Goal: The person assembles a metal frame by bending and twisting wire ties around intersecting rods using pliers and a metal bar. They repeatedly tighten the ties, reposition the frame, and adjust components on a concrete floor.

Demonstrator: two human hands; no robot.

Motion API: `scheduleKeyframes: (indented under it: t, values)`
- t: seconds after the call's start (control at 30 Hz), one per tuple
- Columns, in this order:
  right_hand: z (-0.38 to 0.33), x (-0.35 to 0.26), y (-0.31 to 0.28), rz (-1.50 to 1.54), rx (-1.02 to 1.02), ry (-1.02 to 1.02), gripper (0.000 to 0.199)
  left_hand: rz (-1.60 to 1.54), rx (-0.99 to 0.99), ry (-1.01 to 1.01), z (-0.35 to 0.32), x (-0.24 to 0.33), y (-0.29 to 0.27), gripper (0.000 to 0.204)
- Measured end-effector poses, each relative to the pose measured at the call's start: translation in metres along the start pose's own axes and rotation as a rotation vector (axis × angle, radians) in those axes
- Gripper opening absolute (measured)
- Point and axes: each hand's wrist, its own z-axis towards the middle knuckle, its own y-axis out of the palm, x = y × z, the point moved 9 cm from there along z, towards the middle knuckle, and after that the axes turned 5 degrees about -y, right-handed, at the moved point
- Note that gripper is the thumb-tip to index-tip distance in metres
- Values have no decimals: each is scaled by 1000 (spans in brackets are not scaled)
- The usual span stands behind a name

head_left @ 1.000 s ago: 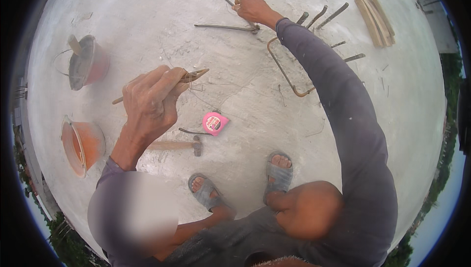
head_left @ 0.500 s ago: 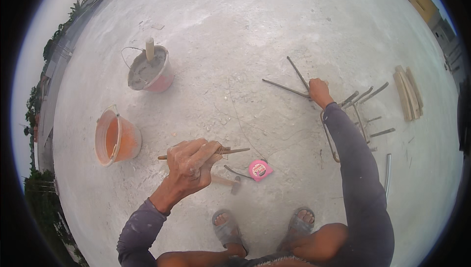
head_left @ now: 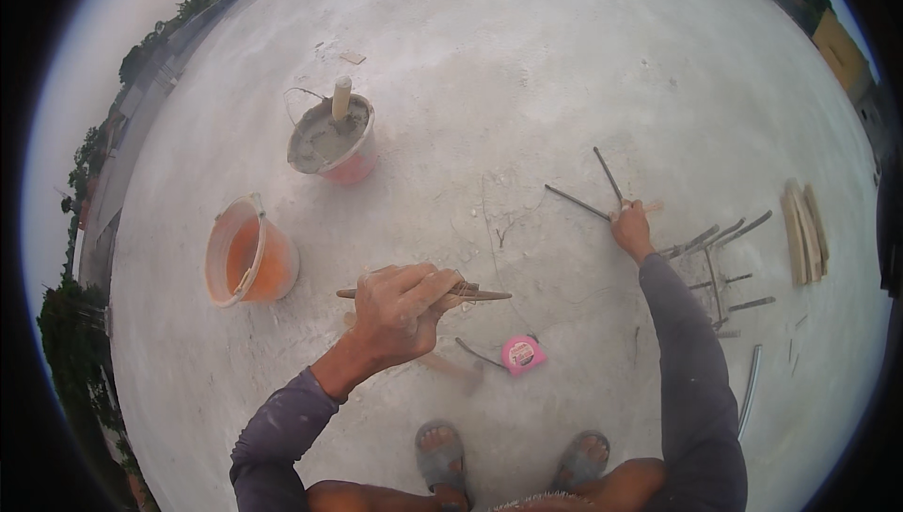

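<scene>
My left hand (head_left: pixel 400 310) is closed around a thin brownish rod (head_left: pixel 489 296) held level above the floor, with fine wire strands beside its fingers. The rod's exact kind cannot be made out. Farther out to the right, my right hand (head_left: pixel 632 230) is closed where two dark steel rods (head_left: pixel 581 203) meet in a V pointing away from me. These rods appear to belong to a frame of bent steel bars (head_left: pixel 715 272) beside my right forearm, which hides part of it. Below and right of my left hand lies a pink tape measure (head_left: pixel 523 355) on the floor.
A bucket of wet grey mortar (head_left: pixel 329 141) with a pale handle standing in it is at the far left. Nearer stands an orange bucket (head_left: pixel 282 263). Wooden strips (head_left: pixel 806 235) and a metal tube (head_left: pixel 750 390) lie at right. A blurred wooden-handled tool (head_left: pixel 447 368) is below my left hand.
The whole view has shifted, so the floor things appear lower and farther right. My left hand has moved slightly away from me, with the rod still in it. My right hand stays at the steel rods.
</scene>
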Motion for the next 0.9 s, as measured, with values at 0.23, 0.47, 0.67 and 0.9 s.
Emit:
scheduleKeyframes:
  t: [0.23,0.47,0.67,0.9]
  values:
    - [-27,11,-4,204,235,145,34,-79,15,49,6,14,6,13]
    - [-40,-4,1,248,41,25,59,-82,-23,77,-10,24,10,17]
    - [-51,-20,2,93,76,-44,57,-57,-64,8,-23,27,7,19]
    - [-64,-53,11,-169,16,-55,53,-76,-25,46,-38,29,-1,23]
